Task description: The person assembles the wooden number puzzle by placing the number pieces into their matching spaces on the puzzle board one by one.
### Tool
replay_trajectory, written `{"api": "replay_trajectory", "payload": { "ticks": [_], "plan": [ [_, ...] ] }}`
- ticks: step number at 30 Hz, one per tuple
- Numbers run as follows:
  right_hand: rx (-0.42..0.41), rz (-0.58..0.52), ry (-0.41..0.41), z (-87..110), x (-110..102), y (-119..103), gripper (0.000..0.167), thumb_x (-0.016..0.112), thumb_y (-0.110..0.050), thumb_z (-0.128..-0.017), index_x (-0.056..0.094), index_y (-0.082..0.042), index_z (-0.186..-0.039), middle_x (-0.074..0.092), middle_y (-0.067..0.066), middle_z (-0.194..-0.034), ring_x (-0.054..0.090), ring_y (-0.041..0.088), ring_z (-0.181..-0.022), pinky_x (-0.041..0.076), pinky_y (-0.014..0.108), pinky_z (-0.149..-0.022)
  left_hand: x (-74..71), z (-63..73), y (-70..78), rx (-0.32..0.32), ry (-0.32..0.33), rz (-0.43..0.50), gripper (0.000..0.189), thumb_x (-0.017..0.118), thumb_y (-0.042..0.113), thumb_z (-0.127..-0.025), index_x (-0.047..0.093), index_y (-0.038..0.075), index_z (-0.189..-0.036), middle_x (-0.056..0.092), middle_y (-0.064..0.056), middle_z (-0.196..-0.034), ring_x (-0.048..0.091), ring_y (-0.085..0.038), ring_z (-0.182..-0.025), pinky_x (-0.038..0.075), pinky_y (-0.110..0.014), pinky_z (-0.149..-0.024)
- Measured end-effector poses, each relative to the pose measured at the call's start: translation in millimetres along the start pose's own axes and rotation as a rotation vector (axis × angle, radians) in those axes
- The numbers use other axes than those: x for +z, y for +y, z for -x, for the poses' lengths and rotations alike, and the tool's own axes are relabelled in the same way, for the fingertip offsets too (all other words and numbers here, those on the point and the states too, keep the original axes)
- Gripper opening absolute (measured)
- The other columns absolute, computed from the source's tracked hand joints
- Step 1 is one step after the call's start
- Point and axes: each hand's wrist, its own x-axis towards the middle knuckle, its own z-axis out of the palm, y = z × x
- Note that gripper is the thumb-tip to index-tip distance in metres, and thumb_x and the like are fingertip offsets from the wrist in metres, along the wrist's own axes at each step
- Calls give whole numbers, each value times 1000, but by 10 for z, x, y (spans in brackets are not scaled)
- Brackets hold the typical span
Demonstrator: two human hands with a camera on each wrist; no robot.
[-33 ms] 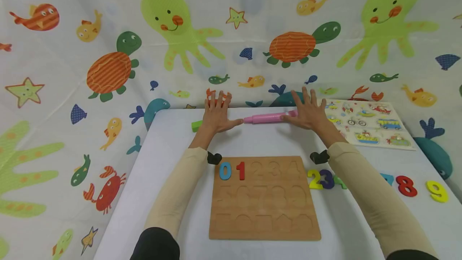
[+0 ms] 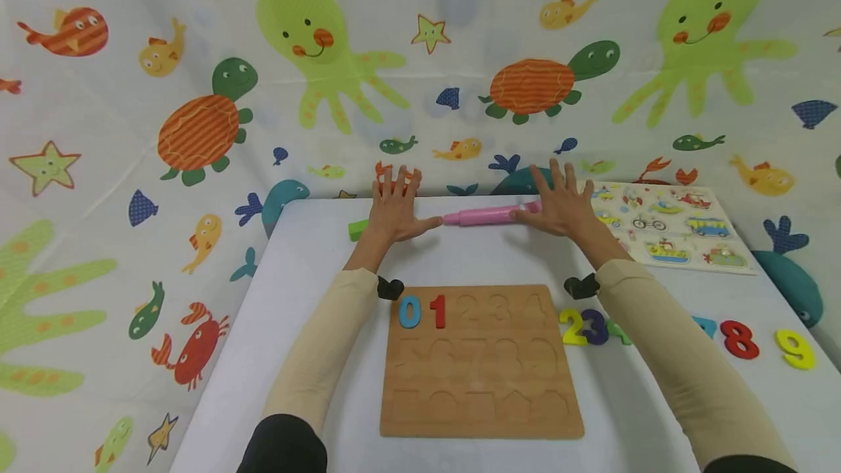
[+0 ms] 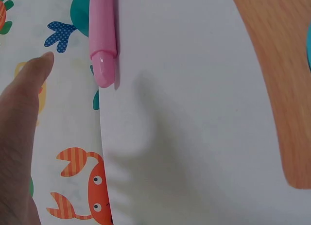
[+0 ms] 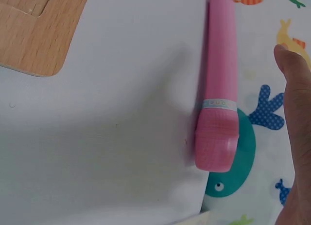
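Note:
My left hand point(image 2: 394, 214) is raised over the far side of the white table, fingers spread, holding nothing. To the right, my right hand point(image 2: 561, 203) is held up the same way. Between them lies a long pink tube point(image 2: 482, 216) shaped like a toy microphone, its ends close to the two thumbs in the head view. The wrist views show each thumb apart from the pink tube point(image 4: 222, 64). Nearer lies a wooden number board point(image 2: 482, 420) with a blue 0 point(image 2: 403, 312) and a red 1 point(image 2: 439, 312) in its top row; its other recesses show bare wood.
Right of the board lie a yellow 2 point(image 2: 575, 327), a purple 3 point(image 2: 596, 327), a red 8 point(image 2: 739, 339) and a yellow 9 point(image 2: 808, 350); the right sleeve hides others partly. A picture puzzle board point(image 2: 677, 236) lies back right. A green block point(image 2: 357, 230) sits behind the left wrist.

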Motion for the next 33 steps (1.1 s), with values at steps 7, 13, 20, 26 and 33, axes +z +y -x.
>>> {"api": "replay_trajectory", "payload": {
  "ticks": [7, 13, 20, 26, 33],
  "plan": [
    [-15, 8, 33, 11, -18, 1, 108, 48, -79, -84, -1, -19, -160, -11, 23, -161, -13, 47, -144, -5, 80, -101, -51, -13, 45, -11, 35, -32, 111, 47, 82, -80, 3, 20, -160, -4, -12, -165, -8, -38, -148, -7, -60, -115],
    [-8, 15, 15, 44, -12, -18, 109, 48, -79, -83, -2, -19, -160, -9, 25, -161, -9, 50, -144, -3, 80, -101, -38, 30, 73, -20, 11, -20, 111, 51, 80, -81, 2, 21, -160, -2, -14, -165, -7, -38, -148, -6, -61, -114],
    [-16, 19, 38, 65, -9, -22, 109, 50, -78, -83, -1, -20, -160, -7, 23, -162, -7, 49, -145, -1, 80, -102, -59, 73, 60, -20, 15, -42, 113, 45, 84, -79, -4, 22, -160, -2, -15, -164, -6, -39, -148, -3, -63, -114],
    [-36, 7, 80, 147, -37, 30, 105, 56, -69, -86, 2, -19, -160, 2, 21, -163, 2, 48, -145, 6, 79, -103, -107, 194, 23, -12, 26, -16, 113, 41, 87, -79, -2, 20, -160, -1, -16, -164, -6, -40, -148, -3, -64, -114],
    [-66, -153, 106, 535, -8, 244, 115, 68, -69, -79, 8, -13, -159, 14, 20, -161, 14, 47, -143, 16, 75, -105, -16, 771, -197, 6, 60, 44, 113, 46, 85, -78, 8, 18, -160, 2, -14, -164, -9, -37, -148, -6, -64, -113]
  ]
}}
